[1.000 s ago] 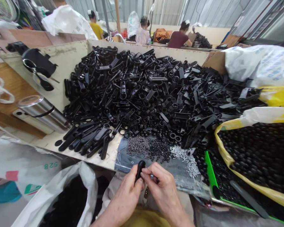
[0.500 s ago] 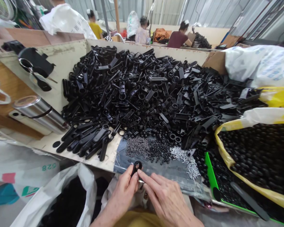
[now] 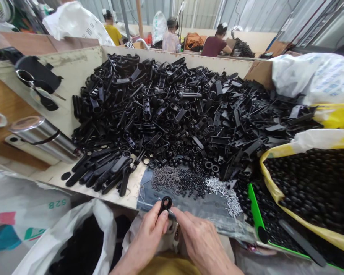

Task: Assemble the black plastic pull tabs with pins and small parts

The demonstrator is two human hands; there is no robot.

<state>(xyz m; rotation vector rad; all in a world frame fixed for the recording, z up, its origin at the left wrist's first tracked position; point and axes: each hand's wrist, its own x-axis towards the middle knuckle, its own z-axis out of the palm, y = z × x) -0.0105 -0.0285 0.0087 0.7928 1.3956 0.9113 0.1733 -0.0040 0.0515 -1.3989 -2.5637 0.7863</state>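
My left hand (image 3: 150,231) is closed round a black plastic part with a ring-shaped end (image 3: 166,202), which points up and away from me. Beside it, my right hand (image 3: 199,235) has its thumb and fingers drawn together. A short dark and shiny piece (image 3: 171,215) shows between the right fingertips and the part, too small to name. Just beyond both hands, on a grey sheet (image 3: 189,208), lie small brown-grey pieces (image 3: 164,179), tiny black pieces (image 3: 192,181) and silver pins (image 3: 232,202).
A large heap of black plastic parts (image 3: 160,103) fills the bin. Finished-looking black handles (image 3: 103,172) lie left, near a steel flask (image 3: 46,137). An open sack of black pieces (image 3: 312,183) stands right, a white sack (image 3: 104,217) lower left. Several people sit beyond.
My right fingers have drawn back from the ring and curled in by its lower side. The left hand keeps its hold on the part. The view has shifted slightly.
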